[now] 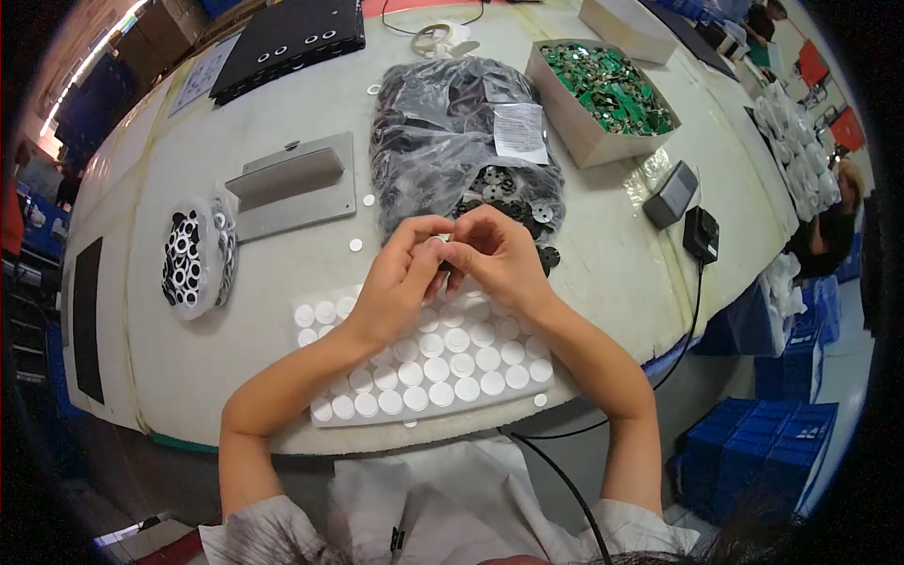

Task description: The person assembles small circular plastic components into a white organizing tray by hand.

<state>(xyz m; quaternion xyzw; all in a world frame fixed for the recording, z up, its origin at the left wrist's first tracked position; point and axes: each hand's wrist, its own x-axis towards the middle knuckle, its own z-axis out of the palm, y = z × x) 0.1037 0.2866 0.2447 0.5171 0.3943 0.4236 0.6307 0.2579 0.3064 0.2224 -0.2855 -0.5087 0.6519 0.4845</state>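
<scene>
My left hand [405, 278] and my right hand [499, 256] meet over the middle of the table, fingertips pinched together. Whatever lies between the fingers is too small and hidden to name. Beneath my wrists sits a white tray [443, 411] with rows of round white discs [436, 369], partly covered by my hands and forearms. Just beyond my fingers, an open clear plastic bag [433, 113] is full of black round parts [508, 209]. One black disc [549, 258] lies close to my right hand.
At left are a bag of black-and-white rings [185, 250] and a grey metal fixture [297, 193]. A carton [603, 151] of green circuit boards stands far right, near a small black device [702, 234] with a cable. Blue crates [753, 452] stand beside the table.
</scene>
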